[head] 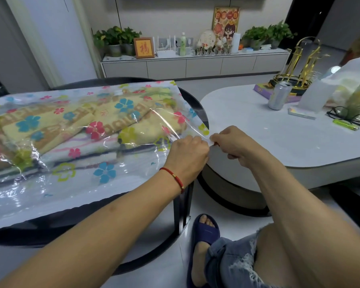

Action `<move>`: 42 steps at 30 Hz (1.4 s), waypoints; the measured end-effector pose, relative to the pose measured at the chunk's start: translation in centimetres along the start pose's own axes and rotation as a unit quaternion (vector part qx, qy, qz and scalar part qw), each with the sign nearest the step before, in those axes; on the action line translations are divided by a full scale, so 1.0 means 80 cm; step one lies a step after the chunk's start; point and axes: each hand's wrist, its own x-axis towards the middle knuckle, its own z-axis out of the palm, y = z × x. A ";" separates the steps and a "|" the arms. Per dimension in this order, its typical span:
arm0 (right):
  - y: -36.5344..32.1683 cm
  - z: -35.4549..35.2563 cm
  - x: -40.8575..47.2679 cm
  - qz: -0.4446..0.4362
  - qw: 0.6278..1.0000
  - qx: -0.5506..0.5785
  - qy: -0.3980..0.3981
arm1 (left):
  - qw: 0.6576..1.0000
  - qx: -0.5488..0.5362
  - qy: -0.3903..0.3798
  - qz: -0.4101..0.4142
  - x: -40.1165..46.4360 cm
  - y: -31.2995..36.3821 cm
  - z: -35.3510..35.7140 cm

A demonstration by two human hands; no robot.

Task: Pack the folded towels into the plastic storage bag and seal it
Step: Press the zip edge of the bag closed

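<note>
Flower-printed plastic storage bag (75, 183) flat on the round black table (192, 100), folded towels (104, 121) already inside; bag mouth at the table's right edge, beside the white table (279, 142). Left hand (187, 154) pinching the bag's open edge, right hand (233, 145) touching it and pinching the same edge, possibly on a small slider clip, too small to confirm. Probable faults from here: incomplete seal if the two zipper tracks slip out of line under uneven pull, and bag sliding off the table's right edge if tugged sideways.
</note>
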 end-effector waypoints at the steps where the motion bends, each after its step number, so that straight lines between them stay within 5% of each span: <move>1: -0.002 -0.001 -0.005 0.008 1.000 0.006 -0.015 | 1.000 -0.012 0.002 -0.009 0.002 0.001 0.002; 7: 0.014 -0.011 -0.023 -0.010 0.993 0.041 -0.112 | 1.000 -0.015 0.016 -0.002 0.004 0.013 0.003; 17: 0.031 -0.023 -0.022 -0.030 0.993 0.090 -0.066 | 0.997 0.005 0.061 0.039 -0.031 -0.010 0.001; 24: 0.025 -0.023 -0.028 -0.031 0.999 0.039 -0.013 | 0.997 0.001 0.078 0.026 -0.082 -0.064 -0.004; 26: 0.016 -0.015 -0.038 -0.048 0.997 -0.055 0.022 | 0.997 0.001 0.078 0.015 -0.092 -0.070 -0.002; 28: 0.007 -0.001 -0.051 -0.077 0.951 -0.263 0.146 | 0.997 -0.004 0.077 0.006 -0.097 -0.070 -0.001; 30: -0.006 0.019 -0.071 -0.180 0.845 -0.412 0.291 | 0.997 -0.009 0.072 -0.004 -0.095 -0.068 0.000; 31: -0.010 0.030 -0.081 -0.254 0.812 -0.432 0.297 | 0.997 -0.012 0.070 -0.009 -0.093 -0.067 0.001; 33: -0.013 0.053 -0.096 -0.370 0.791 -0.446 0.193 | 0.996 -0.030 0.078 -0.019 -0.091 -0.067 0.002; 35: -0.012 0.074 -0.099 -0.393 0.789 -0.464 0.088 | 0.994 -0.071 0.084 -0.030 -0.092 -0.069 0.001; 42: -0.015 0.087 -0.076 -0.397 0.773 -0.489 0.079 | 0.984 -0.155 0.072 -0.052 -0.102 -0.074 0.002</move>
